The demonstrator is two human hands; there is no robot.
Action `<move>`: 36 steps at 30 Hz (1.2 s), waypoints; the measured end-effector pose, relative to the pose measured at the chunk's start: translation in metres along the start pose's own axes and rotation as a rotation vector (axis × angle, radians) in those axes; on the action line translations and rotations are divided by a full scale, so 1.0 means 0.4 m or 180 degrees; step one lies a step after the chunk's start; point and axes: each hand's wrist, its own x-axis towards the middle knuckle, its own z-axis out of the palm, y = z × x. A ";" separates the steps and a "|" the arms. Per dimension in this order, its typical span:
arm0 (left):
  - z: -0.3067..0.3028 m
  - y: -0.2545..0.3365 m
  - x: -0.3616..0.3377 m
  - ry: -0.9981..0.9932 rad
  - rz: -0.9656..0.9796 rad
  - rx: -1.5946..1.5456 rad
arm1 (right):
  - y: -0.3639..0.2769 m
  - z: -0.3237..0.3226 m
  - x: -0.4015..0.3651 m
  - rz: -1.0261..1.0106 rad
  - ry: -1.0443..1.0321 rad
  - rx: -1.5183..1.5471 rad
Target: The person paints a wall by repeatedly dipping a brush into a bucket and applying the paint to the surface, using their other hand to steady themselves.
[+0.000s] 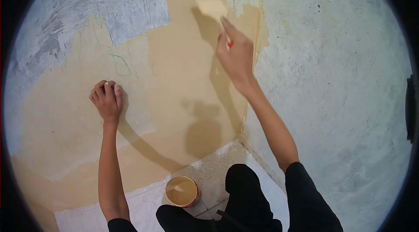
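A wide paint brush (210, 5) lies against the upper part of the tan-painted wall (174, 66), its bristles coated in cream paint. My right hand (236, 55) grips its handle, fingers closed round it. On the left, my left hand (107, 100) rests on the wall with its fingers curled and pressed together; a small pale spot shows among them, too small to name. Above that hand is a green pen mark (121, 64). On the floor below stands an open paint bucket (181, 191) with cream paint inside.
A grey-white wall (331, 79) meets the painted wall at a corner on the right. Bluish bare plaster (131, 9) spans the upper left. My black-clad knees (244, 188) are beside the bucket on the tiled floor (148, 208). A dark object (410, 109) is at the right edge.
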 end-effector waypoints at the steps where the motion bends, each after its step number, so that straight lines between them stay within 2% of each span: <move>1: -0.001 -0.004 0.001 -0.0027 -0.0024 0.0029 | 0.005 0.004 0.055 0.0057 0.0002 -0.0044; 5: 0.000 -0.007 -0.001 -0.0081 -0.0076 0.0043 | 0.053 0.038 0.060 -0.0048 -0.0105 -0.0006; 11: 0.003 -0.007 -0.001 0.0047 -0.0017 0.0022 | 0.065 -0.009 -0.216 0.0337 -0.0983 -0.0669; 14: 0.005 -0.008 -0.002 0.0001 -0.0015 0.0068 | 0.053 -0.045 -0.284 0.0546 -0.1113 -0.0389; 15: 0.004 -0.008 -0.001 0.0000 -0.0003 0.0066 | 0.054 -0.045 -0.279 0.0556 -0.1106 -0.0386; 17: 0.003 -0.007 0.001 0.0041 0.0019 0.0084 | 0.056 -0.043 -0.250 0.0117 -0.0632 -0.0227; 22: 0.006 -0.007 0.001 -0.0004 0.0009 0.0105 | 0.019 -0.026 -0.079 0.0155 -0.0418 -0.0156; 25: 0.003 -0.009 0.000 0.0017 0.0039 0.0136 | 0.032 0.023 -0.084 0.0056 -0.0405 -0.0229; 27: 0.004 -0.008 -0.001 0.0034 0.0071 0.0136 | 0.057 0.046 -0.133 -0.0040 -0.0438 -0.0391; 29: 0.008 -0.012 -0.003 0.0024 0.0054 0.0133 | 0.061 0.042 -0.240 0.0159 -0.0686 -0.0592; 31: 0.008 -0.011 -0.002 0.0034 0.0061 0.0125 | 0.083 0.013 -0.370 0.0500 -0.1188 -0.0426; 33: 0.005 -0.009 -0.003 0.0013 0.0067 0.0128 | 0.101 -0.037 -0.468 0.0618 -0.1383 0.0064; 36: 0.003 -0.008 0.002 0.0004 0.0062 0.0157 | 0.140 -0.089 -0.462 0.0650 -0.1335 0.0180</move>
